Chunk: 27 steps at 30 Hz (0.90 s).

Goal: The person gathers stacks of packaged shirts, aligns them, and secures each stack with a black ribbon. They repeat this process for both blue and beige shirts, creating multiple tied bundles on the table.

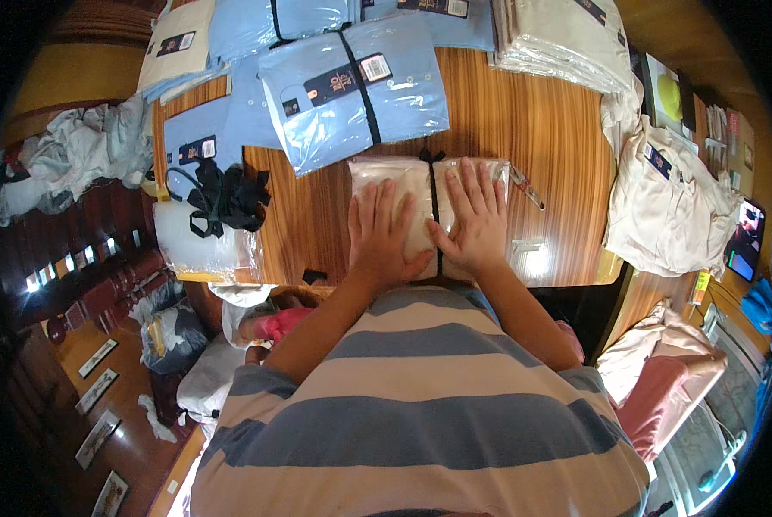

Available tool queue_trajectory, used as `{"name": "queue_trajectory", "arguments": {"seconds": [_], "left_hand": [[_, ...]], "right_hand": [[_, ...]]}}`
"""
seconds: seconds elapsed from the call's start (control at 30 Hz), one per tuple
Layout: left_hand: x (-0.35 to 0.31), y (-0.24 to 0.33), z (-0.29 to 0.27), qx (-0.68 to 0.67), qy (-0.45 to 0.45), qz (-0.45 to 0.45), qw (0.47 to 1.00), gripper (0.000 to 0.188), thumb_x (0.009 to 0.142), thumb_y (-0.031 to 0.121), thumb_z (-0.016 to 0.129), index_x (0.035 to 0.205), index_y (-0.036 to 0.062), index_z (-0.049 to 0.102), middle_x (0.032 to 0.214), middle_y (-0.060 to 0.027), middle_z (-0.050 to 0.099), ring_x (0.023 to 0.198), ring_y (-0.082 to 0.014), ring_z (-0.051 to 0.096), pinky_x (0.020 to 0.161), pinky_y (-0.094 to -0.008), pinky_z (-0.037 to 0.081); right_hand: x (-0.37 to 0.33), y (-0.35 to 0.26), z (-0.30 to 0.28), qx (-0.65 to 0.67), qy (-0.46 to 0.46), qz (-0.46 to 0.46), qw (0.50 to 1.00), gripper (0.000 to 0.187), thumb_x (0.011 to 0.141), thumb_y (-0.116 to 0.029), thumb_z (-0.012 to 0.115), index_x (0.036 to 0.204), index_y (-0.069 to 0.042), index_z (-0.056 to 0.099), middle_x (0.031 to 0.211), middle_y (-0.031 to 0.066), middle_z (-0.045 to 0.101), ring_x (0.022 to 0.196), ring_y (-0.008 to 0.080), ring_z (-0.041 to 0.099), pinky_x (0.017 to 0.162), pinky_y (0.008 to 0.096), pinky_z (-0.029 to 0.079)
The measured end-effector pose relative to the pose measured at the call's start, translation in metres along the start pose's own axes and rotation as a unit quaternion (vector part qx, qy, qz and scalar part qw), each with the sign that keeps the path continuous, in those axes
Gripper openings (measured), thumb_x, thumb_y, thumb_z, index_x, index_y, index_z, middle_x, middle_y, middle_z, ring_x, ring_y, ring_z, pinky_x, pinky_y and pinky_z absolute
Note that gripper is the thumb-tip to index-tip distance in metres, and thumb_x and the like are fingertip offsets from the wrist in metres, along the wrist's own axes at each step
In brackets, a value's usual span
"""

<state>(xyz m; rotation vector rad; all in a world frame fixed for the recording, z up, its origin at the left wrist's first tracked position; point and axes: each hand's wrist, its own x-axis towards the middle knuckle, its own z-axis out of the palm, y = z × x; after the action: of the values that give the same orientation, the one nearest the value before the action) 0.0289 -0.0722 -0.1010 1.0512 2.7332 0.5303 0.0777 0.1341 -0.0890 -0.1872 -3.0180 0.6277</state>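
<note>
A cream folded garment in a clear plastic bag [418, 172] lies at the table's near edge. Round its middle runs a black ribbon [435, 191], knotted at the far side. My left hand [384, 237] rests flat on the left half of the package, fingers stretched out. On the right half lies my right hand [474, 220], also flat, its thumb close to the ribbon. Just beyond sits a bagged light blue garment [351, 95] with a dark label and its own black ribbon. A pen [528, 188] lies beside the package's right edge.
Left on the wooden table [304, 215] are a bunch of black ribbons [222, 198] and a stack of clear plastic bags [200, 250]. Bagged cream garments [562, 43] are piled at the far right. A loose cream garment [666, 207] hangs over the right side, near a phone [745, 239].
</note>
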Motion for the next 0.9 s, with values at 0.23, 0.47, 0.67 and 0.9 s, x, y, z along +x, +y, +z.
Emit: {"name": "queue_trajectory", "arguments": {"seconds": [0.23,0.47,0.67,0.9], "left_hand": [[0.007,0.003,-0.005,0.004,0.0,0.007,1.0,0.091,0.085,0.062,0.065,0.153,0.0058,0.043,0.163,-0.0287,0.027,0.151,-0.0515,0.021,0.118,-0.0704,0.014],[0.005,0.002,-0.003,-0.026,0.025,0.005,0.999,0.092,0.086,0.064,0.064,0.155,0.008,0.042,0.163,-0.0248,0.028,0.152,-0.0481,0.02,0.118,-0.0708,0.013],[-0.006,-0.022,-0.013,-0.193,0.175,0.022,0.965,0.09,0.084,0.034,0.081,0.156,0.0044,0.037,0.161,-0.0263,0.031,0.148,-0.0399,0.033,0.122,-0.0539,0.025],[-0.002,-0.067,0.011,-0.434,-0.083,-0.272,0.855,0.074,0.087,0.023,0.083,0.146,-0.0021,0.045,0.13,-0.0142,0.065,0.11,-0.025,0.067,0.095,-0.0402,0.054]], "right_hand": [[0.005,0.002,-0.003,0.014,-0.025,0.013,1.0,0.079,0.09,-0.052,0.064,0.155,-0.013,0.045,0.165,0.0158,0.036,0.154,0.0393,0.029,0.122,0.0588,0.021],[0.005,0.002,-0.007,0.042,0.03,-0.019,0.999,0.075,0.089,-0.05,0.065,0.151,-0.009,0.05,0.162,0.0169,0.04,0.151,0.0405,0.033,0.122,0.0585,0.023],[-0.015,0.017,-0.014,0.22,0.189,0.013,0.957,0.058,0.097,-0.033,0.066,0.144,0.0,0.054,0.149,0.0238,0.051,0.139,0.0378,0.048,0.115,0.046,0.038],[-0.044,0.041,-0.017,0.574,0.022,0.386,0.722,0.064,0.104,-0.052,0.055,0.142,0.0,0.056,0.132,0.0164,0.064,0.111,0.0253,0.065,0.093,0.0391,0.054]]}}
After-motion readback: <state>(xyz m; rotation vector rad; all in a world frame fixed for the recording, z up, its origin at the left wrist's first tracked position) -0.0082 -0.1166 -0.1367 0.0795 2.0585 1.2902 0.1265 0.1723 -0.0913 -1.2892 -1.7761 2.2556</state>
